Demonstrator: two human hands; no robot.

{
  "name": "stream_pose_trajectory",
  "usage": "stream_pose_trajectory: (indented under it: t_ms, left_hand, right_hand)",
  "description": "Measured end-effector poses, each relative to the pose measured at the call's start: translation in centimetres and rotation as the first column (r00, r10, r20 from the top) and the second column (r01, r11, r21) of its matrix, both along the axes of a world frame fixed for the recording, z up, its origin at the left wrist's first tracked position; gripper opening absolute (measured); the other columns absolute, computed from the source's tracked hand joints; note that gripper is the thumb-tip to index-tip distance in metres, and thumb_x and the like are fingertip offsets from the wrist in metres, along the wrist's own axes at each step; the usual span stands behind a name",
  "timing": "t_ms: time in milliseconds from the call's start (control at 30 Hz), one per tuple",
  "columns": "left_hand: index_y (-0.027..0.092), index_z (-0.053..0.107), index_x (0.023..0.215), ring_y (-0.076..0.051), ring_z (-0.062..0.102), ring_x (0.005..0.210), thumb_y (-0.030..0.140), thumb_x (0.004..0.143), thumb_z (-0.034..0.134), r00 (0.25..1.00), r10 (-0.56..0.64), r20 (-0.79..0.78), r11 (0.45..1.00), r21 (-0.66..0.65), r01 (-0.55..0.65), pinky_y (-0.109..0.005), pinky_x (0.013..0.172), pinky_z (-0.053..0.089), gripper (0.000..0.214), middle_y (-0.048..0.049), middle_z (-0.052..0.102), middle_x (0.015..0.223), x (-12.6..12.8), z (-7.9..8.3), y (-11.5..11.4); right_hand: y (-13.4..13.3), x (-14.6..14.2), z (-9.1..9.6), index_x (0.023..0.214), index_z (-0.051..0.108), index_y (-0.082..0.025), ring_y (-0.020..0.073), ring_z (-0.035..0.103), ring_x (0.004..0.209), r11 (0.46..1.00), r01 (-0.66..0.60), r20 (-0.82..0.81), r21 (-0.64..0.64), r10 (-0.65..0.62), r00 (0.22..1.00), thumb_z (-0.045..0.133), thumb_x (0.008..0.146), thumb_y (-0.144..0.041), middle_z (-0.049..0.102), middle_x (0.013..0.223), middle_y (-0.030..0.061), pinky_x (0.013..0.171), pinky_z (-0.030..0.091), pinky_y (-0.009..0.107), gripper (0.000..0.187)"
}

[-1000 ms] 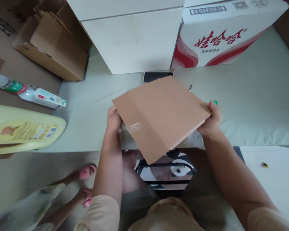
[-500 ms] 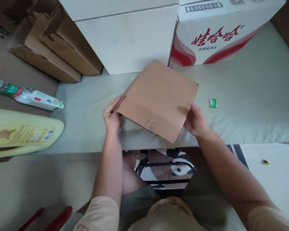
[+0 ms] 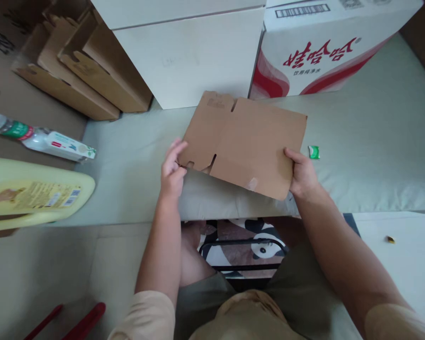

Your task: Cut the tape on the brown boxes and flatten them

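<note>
Reaching forward, both sides gripping

My left forearm (image 3: 158,255) is bare and rises steeply, leaning a little inward, with the wrist nearly in line behind my left hand (image 3: 173,165). That hand is bent into a pinch; its upper tips are slightly spread and blurred, so I cannot tell thumb from finger there. My right forearm (image 3: 342,245) slants inward from the lower right, its wrist close to straight. My right hand (image 3: 302,174) holds a firm clasp, the thumb (image 3: 292,155) lying on top and pointing inward, the other fingers mostly hidden underneath
</note>
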State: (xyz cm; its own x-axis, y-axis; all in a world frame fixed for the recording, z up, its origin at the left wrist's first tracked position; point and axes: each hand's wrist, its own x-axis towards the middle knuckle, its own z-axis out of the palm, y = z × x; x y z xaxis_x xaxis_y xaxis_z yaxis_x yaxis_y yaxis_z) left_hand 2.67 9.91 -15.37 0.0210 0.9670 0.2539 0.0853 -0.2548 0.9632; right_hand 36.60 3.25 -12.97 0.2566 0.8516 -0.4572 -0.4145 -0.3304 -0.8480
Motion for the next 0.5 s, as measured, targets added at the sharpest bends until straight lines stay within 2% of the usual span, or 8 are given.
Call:
stream_pose_trajectory:
  t_ms: [67, 133, 200, 267, 400, 500]
  left_hand:
    - [0.036, 0.066, 0.133, -0.03, 0.061, 0.141, 0.042, 0.077, 0.078, 0.979, 0.147, 0.138, 0.985, -0.113, -0.132, -0.044, 0.105, 0.061, 0.057, -0.0052, 0.054, 0.161, 0.1, 0.1, 0.3]
    - [0.032, 0.068, 0.126, -0.029, 0.07, 0.127, 0.051, 0.073, 0.084, 0.951, 0.235, 0.202, 0.957, -0.221, -0.19, -0.042, 0.096, 0.065, 0.058, -0.0084, 0.066, 0.148, 0.3, 0.5, 0.4]
    - [0.025, 0.073, 0.11, -0.029, 0.075, 0.112, 0.058, 0.067, 0.088, 0.944, 0.245, 0.219, 0.946, -0.268, -0.183, -0.04, 0.089, 0.066, 0.056, -0.0107, 0.078, 0.123, 0.5, 1.0, 0.3]
    - [0.021, 0.075, 0.101, -0.028, 0.078, 0.1, 0.06, 0.064, 0.091, 0.945, 0.241, 0.223, 0.945, -0.274, -0.177, -0.038, 0.083, 0.066, 0.056, -0.01, 0.081, 0.105, 0.5, 1.5, 0.0]
    - [0.02, 0.077, 0.099, -0.024, 0.078, 0.09, 0.055, 0.061, 0.092, 0.953, 0.21, 0.217, 0.941, -0.311, -0.137, -0.034, 0.078, 0.064, 0.054, -0.0081, 0.082, 0.098, 0.1, 2.2, -0.4]
    - [0.02, 0.078, 0.092, -0.022, 0.076, 0.084, 0.051, 0.061, 0.088, 0.964, 0.201, 0.176, 0.924, -0.36, -0.127, -0.029, 0.07, 0.06, 0.044, -0.0062, 0.082, 0.092, -0.1, 2.4, -0.5]
  right_hand:
    - [-0.1, -0.2, 0.2, 0.106, 0.064, -0.028, 0.0368, 0.071, 0.122, 1.0, -0.002, -0.012, 0.018, 0.002, 1.0, 0.072, 0.069, -0.043, 0.076, 0.124, 0.0092, 0.097, 0.063, 0.055, 0.041]
    - [-0.3, -0.6, 0.3, 0.107, 0.064, -0.029, 0.0364, 0.07, 0.124, 0.998, -0.035, 0.007, 0.048, 0.035, 0.999, 0.074, 0.069, -0.046, 0.076, 0.124, 0.0091, 0.098, 0.063, 0.055, 0.042]
    - [-0.7, -1.1, 0.6, 0.106, 0.063, -0.03, 0.0358, 0.07, 0.124, 0.995, -0.064, 0.04, 0.079, 0.061, 0.997, 0.077, 0.07, -0.05, 0.077, 0.122, 0.0085, 0.098, 0.063, 0.054, 0.043]
    - [-1.2, -1.7, 1.2, 0.104, 0.064, -0.031, 0.0354, 0.071, 0.123, 0.994, -0.064, 0.072, 0.091, 0.058, 0.996, 0.081, 0.069, -0.053, 0.078, 0.12, 0.0078, 0.1, 0.063, 0.054, 0.044]
    - [-2.6, -2.5, 3.0, 0.097, 0.066, -0.03, 0.0353, 0.075, 0.113, 0.995, -0.093, 0.112, 0.028, 0.089, 0.99, 0.088, 0.06, -0.053, 0.08, 0.107, 0.0077, 0.102, 0.062, 0.052, 0.049]
    - [-4.6, -1.2, 4.0, 0.094, 0.067, -0.028, 0.0352, 0.078, 0.097, 0.985, -0.169, 0.1, -0.02, 0.17, 0.98, 0.088, 0.054, -0.052, 0.081, 0.096, 0.0068, 0.093, 0.066, 0.055, 0.05]
